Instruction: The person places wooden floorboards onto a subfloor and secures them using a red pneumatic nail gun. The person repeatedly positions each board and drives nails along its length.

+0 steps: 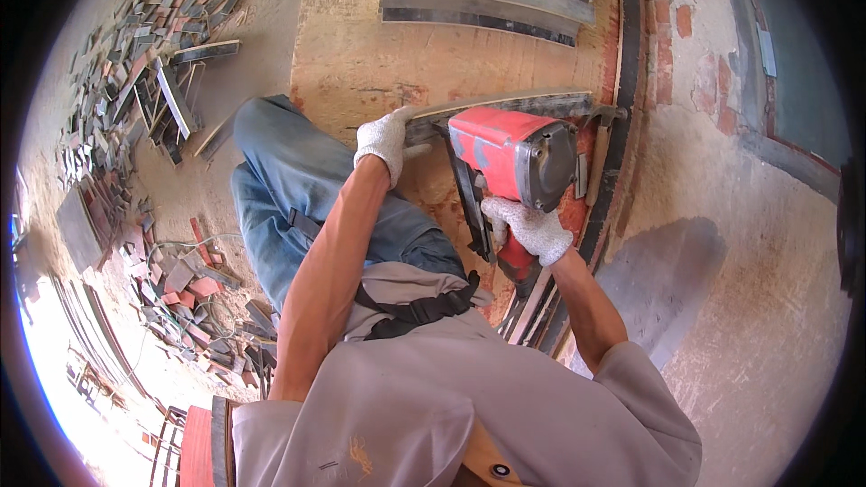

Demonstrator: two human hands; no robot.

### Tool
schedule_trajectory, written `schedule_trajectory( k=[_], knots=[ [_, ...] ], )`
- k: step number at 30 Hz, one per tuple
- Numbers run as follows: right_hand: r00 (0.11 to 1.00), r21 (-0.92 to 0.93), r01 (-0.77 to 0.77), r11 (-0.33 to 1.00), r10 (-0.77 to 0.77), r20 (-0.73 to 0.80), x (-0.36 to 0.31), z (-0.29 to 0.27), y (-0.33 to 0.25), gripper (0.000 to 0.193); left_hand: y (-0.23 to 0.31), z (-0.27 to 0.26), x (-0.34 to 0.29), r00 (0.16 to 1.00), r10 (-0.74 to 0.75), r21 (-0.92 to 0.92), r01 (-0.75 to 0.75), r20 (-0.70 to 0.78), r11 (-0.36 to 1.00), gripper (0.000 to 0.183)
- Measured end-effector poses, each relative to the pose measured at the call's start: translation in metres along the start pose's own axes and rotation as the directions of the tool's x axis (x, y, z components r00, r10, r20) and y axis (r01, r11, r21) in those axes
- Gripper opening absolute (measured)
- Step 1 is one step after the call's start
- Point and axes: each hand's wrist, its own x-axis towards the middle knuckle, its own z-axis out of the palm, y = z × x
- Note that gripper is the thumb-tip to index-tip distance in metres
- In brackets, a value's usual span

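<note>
My right hand (532, 227), in a pale knit glove, is wrapped round the grip of a red nail gun (496, 146) with a dark end cap. The gun stands over a long, dark-faced wooden strip (561, 105) and hides part of it. My left hand (382, 139), gloved the same way, holds the strip's left end, its fingers partly hidden. The strip lies across a worn wooden board (347, 45) in front of my knees. Where the gun's nose meets the work cannot be seen.
Several dark planks (487, 4) lie at the board's far side. A long dark rail (622, 63) runs along its right edge, beside a stained wall (722, 307) with bare brick. Wood offcuts (180, 0) are heaped on the floor to the left.
</note>
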Motion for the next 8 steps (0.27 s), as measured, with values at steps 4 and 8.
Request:
schedule_trajectory(
  k=[4,8],
  knots=[
    [0.999,0.112,-0.05,0.992,0.052,-0.014,-0.01,0.001,-0.023,0.01,0.001,-0.003,0.001,1.0,-0.006,-0.006,0.006,0.003,1.0,0.022],
    [0.999,-0.015,-0.054,0.998,0.054,-0.004,-0.001,-0.014,0.01,0.023,0.001,-0.002,0.006,0.999,-0.044,-0.023,0.044,-0.024,0.999,0.026]
  ],
)
